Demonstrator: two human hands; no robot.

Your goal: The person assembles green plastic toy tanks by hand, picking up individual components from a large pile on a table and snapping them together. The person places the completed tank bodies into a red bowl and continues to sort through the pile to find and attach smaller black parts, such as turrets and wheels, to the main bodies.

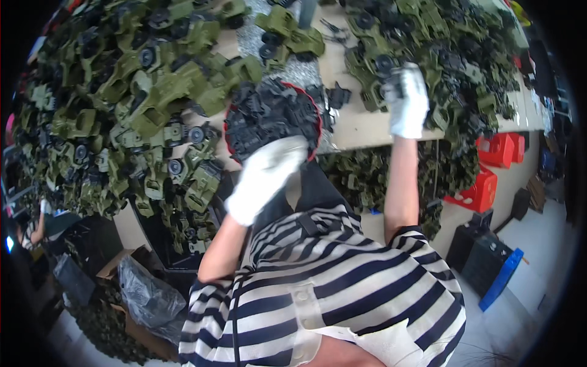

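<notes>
A round red-rimmed basket (319,116) at the table's near edge is heaped with small black plastic parts (269,113). My left hand (269,174), in a white glove, is over the basket's near rim beside these parts; its fingers are smeared and what they hold, if anything, cannot be made out. Farther right, my right hand (408,107), also gloved in white, is closed on a dark plastic part (394,88) at the edge of a pile of olive-green toy vehicle bodies (431,27). The glove hides some of that part.
Another large heap of green toy vehicle bodies (174,85) covers the table's left side. Loose black pieces (337,96) lie right of the basket. Red plastic containers (480,189) stand at the right, near a dark case (477,248). Grey plastic wrapping (147,293) fills a box lower left. Another person's arm (40,226) shows far left.
</notes>
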